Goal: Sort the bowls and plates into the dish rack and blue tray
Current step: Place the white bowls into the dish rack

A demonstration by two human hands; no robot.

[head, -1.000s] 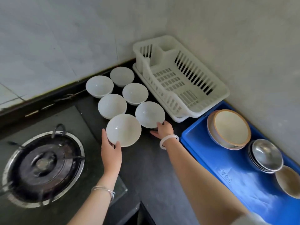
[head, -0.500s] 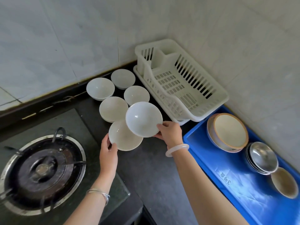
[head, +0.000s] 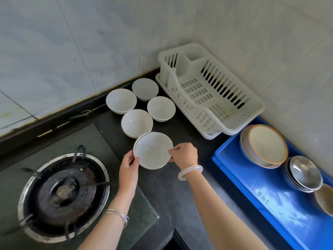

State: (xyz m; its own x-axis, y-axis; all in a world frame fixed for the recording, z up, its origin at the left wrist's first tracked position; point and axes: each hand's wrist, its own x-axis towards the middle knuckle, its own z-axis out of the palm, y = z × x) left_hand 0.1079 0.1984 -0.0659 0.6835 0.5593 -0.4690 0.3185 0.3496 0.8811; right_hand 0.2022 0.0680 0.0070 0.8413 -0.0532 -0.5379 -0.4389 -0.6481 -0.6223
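Two white bowls (head: pixel 153 150) sit nested one inside the other on the dark counter. My left hand (head: pixel 128 165) grips the stack's left rim and my right hand (head: pixel 183 154) pinches its right rim. Several more white bowls stand behind it, the nearest (head: pixel 137 122) touching the stack, with others (head: pixel 161 108) (head: pixel 121 101) (head: pixel 145 89) toward the wall. The white dish rack (head: pixel 252 103) in the corner holds nothing. To its right, the blue tray (head: pixel 255 181) holds a large tan-rimmed bowl (head: pixel 264 143), stacked steel bowls (head: pixel 304 173) and a beige bowl (head: pixel 325 198).
A gas burner (head: pixel 63 192) with a metal pan support sits at the left on a glass hob. Tiled walls close off the back and right. The counter's front edge runs below my arms.
My right hand lifted a white bowl from beside the rack and set it into the bowl under my left hand. Both hands now hold that stack.
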